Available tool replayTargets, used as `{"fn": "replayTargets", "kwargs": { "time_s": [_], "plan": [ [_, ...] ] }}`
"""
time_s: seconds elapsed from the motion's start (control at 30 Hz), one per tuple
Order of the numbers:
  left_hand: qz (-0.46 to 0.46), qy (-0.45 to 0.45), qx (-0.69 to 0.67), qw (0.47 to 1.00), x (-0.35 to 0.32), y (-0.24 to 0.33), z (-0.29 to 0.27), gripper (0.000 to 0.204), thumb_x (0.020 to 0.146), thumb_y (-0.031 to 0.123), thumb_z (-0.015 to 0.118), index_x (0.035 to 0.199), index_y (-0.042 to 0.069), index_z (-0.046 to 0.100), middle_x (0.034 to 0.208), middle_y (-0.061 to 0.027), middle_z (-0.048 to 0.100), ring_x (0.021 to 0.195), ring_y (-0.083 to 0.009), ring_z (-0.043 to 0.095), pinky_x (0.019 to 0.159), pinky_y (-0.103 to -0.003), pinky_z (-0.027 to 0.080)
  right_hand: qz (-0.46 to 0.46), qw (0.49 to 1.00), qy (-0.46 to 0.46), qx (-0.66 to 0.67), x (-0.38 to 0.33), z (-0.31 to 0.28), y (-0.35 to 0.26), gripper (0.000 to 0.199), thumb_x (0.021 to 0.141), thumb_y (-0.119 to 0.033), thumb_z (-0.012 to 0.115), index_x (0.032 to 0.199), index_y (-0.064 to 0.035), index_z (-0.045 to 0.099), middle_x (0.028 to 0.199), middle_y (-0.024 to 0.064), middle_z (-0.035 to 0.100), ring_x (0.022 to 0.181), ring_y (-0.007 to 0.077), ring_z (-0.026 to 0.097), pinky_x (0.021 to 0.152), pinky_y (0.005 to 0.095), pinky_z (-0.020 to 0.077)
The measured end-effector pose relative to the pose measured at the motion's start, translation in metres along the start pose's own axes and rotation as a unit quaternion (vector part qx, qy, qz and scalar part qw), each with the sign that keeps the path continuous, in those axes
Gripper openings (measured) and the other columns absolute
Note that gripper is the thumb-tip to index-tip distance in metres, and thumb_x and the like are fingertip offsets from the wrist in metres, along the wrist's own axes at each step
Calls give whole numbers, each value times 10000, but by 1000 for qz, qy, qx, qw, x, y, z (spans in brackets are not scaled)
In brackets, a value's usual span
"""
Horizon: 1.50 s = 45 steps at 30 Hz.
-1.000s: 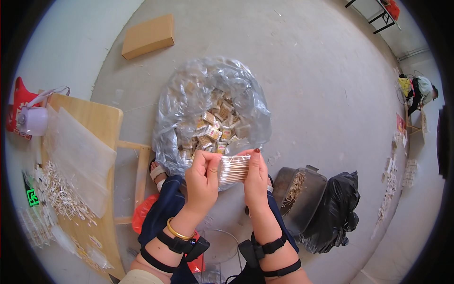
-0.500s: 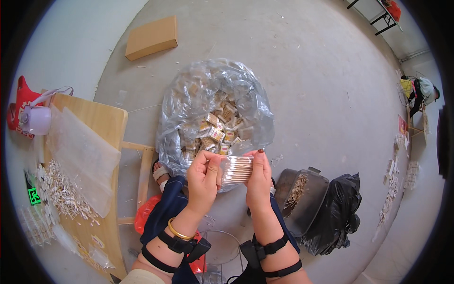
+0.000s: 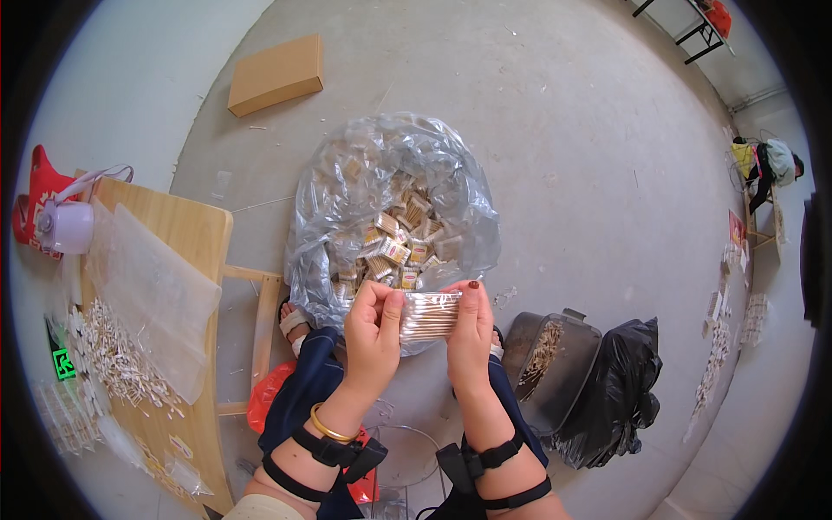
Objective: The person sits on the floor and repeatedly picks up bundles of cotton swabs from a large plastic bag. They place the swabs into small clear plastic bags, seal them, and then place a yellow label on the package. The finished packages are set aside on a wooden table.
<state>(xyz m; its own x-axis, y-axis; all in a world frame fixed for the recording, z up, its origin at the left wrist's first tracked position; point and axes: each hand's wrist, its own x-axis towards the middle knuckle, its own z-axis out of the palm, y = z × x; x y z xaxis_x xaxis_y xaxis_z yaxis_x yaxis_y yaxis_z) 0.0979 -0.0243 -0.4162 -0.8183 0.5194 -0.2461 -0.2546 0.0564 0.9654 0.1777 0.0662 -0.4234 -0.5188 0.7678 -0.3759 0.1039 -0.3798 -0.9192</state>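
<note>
Between my two hands is a clear packet of cotton swabs, its wooden sticks lying sideways with white tips at the left. My left hand pinches the packet's left end between thumb and fingers. At the opposite end my right hand grips it, thumb on top and fingers behind. Just beyond them a large clear plastic bag stands open on the floor. Many small swab packets with yellow-and-white labels lie heaped inside it.
A wooden table at the left carries loose cotton swabs, plastic sheets and a lilac bottle. On the right stand a grey bin and a black bag. A cardboard box lies farther off; another person sits far right.
The packet has tipped slightly in my hands, and its clear film shows more glare along the top. Both hands keep hold of it and have barely shifted.
</note>
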Motion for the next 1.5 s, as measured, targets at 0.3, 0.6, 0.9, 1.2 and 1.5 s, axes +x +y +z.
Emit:
{"fn": "replayTargets", "kwargs": {
  "time_s": [0.3, 0.6, 0.9, 1.2, 1.5],
  "plan": [
    [171, 40, 175, 969, -5, -1, 4, 142, 964, 138, 552, 909, 32, 475, 693, -22, 529, 586, -57, 503, 533, -202, 400, 14, 998, 13, 64, 1, 0, 4, 350, 1035, -323, 387, 895, -38, 536, 775, -17, 516, 706, 46, 469, 639, 215, 393],
    [103, 17, 73, 992, -14, 1, 0, 125, 981, 144, 516, 920, 36, 498, 578, 12, 475, 487, -46, 449, 465, -202, 351, -5, 1000, 11, 8, 8, -12, 2, 350, 1033, -322, 395, 884, -46, 549, 707, -24, 516, 662, 39, 469, 601, 224, 393],
    [95, 48, 53, 993, -11, 14, -3, 177, 1003, 188, 479, 907, 46, 522, 568, 42, 429, 461, -19, 381, 434, -190, 280, -32, 998, 40, -20, 14, -15, 5, 360, 1028, -334, 401, 843, -58, 539, 594, -51, 470, 453, 13, 382, 393, 201, 277],
    [139, 28, -44, 989, -4, 5, -2, 235, 989, 264, 509, 961, 32, 523, 682, 26, 496, 547, -19, 411, 492, -176, 319, -12, 999, 46, 6, 13, -17, 2, 371, 1032, -334, 398, 826, -52, 525, 677, -27, 522, 599, 30, 453, 546, 209, 366],
    [-10, -45, -1, 999, -8, -5, 1, 209, 972, 236, 550, 900, 50, 490, 693, 17, 541, 545, -24, 459, 484, -181, 368, -34, 998, 42, 11, 10, -5, 5, 331, 1021, -317, 444, 852, -42, 520, 727, -25, 532, 657, 40, 461, 583, 219, 388]
  ]
}}
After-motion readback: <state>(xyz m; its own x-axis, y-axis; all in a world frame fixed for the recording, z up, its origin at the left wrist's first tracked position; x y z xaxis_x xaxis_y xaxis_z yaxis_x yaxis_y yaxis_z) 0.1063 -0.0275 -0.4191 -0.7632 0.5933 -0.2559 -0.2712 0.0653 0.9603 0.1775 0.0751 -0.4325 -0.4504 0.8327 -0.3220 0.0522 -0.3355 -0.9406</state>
